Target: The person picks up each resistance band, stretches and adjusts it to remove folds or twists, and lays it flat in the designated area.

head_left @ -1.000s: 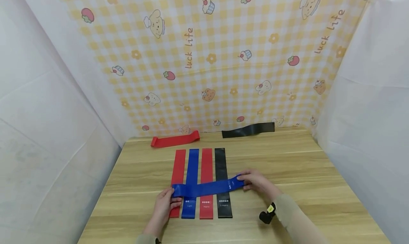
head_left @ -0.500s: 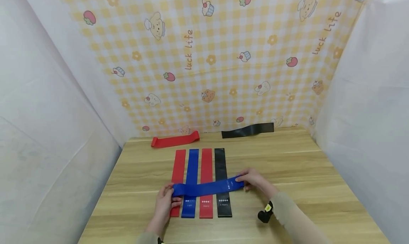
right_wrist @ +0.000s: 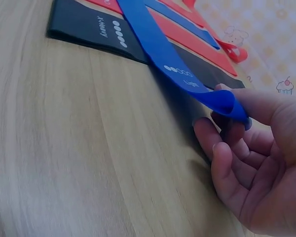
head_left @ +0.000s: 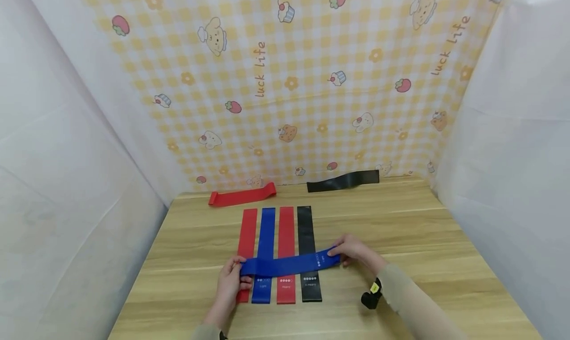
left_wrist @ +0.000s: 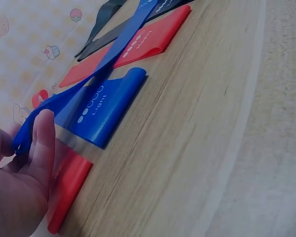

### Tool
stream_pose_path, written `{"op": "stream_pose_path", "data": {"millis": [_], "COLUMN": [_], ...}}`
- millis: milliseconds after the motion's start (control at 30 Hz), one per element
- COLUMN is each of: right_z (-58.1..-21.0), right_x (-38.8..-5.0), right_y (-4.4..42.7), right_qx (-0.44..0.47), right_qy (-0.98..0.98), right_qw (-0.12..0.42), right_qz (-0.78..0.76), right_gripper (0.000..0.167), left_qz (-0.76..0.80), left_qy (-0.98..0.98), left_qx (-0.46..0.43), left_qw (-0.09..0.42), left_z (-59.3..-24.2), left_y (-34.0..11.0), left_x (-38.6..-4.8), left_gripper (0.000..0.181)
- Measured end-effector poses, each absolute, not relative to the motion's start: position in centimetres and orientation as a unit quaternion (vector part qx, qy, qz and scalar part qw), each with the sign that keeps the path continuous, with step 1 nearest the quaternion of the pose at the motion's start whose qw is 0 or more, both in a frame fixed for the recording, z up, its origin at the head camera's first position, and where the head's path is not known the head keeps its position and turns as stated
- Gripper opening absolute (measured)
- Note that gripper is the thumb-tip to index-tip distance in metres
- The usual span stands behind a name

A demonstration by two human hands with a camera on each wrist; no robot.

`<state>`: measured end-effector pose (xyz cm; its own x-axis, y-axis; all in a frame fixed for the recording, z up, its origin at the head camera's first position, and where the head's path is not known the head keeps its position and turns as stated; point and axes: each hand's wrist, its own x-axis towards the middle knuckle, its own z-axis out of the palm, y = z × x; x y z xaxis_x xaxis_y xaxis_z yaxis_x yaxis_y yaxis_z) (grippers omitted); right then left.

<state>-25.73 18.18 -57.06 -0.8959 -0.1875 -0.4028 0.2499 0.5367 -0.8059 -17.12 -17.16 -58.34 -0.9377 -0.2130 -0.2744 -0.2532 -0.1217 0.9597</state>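
Note:
A blue resistance band (head_left: 285, 266) marked Light is stretched out sideways between both hands, raised above a row of bands. My left hand (head_left: 230, 279) pinches its left end, and my right hand (head_left: 354, 251) pinches the right end, where the loop bulges in the right wrist view. Below it lie, side by side and lengthwise, a red band (head_left: 248, 228), a second blue band (head_left: 267, 226), a red band marked Heavy (head_left: 286, 226) and a black band marked X-Heavy (head_left: 306, 226). The held band hides their middles.
Along the back edge of the wooden table (head_left: 401, 231) lie another red band (head_left: 242, 196) at left and another black band (head_left: 343, 181) at right. A checked yellow cloth (head_left: 285, 107) hangs behind, with white sheets at both sides.
The held blue band stays over the row, its left end a little flatter than before. Both hands keep their pinch and barely move; the head view shifts slightly.

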Motion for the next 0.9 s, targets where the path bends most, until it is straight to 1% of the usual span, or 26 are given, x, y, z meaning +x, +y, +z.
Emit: {"op": "stream_pose_path", "data": {"millis": [133, 267, 433, 600, 667, 767, 900], "right_z": [-57.0, -56.9, -56.8, -56.6, -56.6, -56.6, -56.8], "right_x": [-25.5, -25.5, -25.5, -25.6, -25.6, -25.5, -25.4], "right_y": [18.4, 18.4, 18.6, 19.2, 19.5, 20.0, 20.7], "right_qx": [0.003, -0.002, -0.006, -0.003, -0.006, -0.014, -0.026], "right_qy": [0.848, 0.845, 0.837, 0.819, 0.809, 0.794, 0.781], "right_qw": [0.23, 0.233, 0.243, 0.26, 0.267, 0.278, 0.289], "right_qz": [-0.478, -0.481, -0.49, -0.512, -0.523, -0.54, -0.553], "right_gripper": [0.015, 0.017, 0.019, 0.018, 0.019, 0.018, 0.018], "left_qz": [0.716, 0.691, 0.666, 0.653, 0.649, 0.642, 0.623], "left_qy": [0.679, 0.703, 0.728, 0.741, 0.745, 0.753, 0.771], "left_qx": [-0.162, -0.166, -0.162, -0.151, -0.149, -0.139, -0.125], "left_qw": [0.024, 0.024, 0.021, 0.03, 0.036, 0.042, 0.041], "left_z": [-58.0, -58.2, -57.8, -57.2, -57.1, -56.8, -56.2], "left_y": [-17.4, -17.5, -17.6, -18.1, -18.4, -18.7, -19.1], "left_x": [-17.1, -17.3, -17.6, -18.0, -18.2, -18.5, -18.8], "left_gripper": [0.023, 0.026, 0.025, 0.047, 0.051, 0.05, 0.039]}}
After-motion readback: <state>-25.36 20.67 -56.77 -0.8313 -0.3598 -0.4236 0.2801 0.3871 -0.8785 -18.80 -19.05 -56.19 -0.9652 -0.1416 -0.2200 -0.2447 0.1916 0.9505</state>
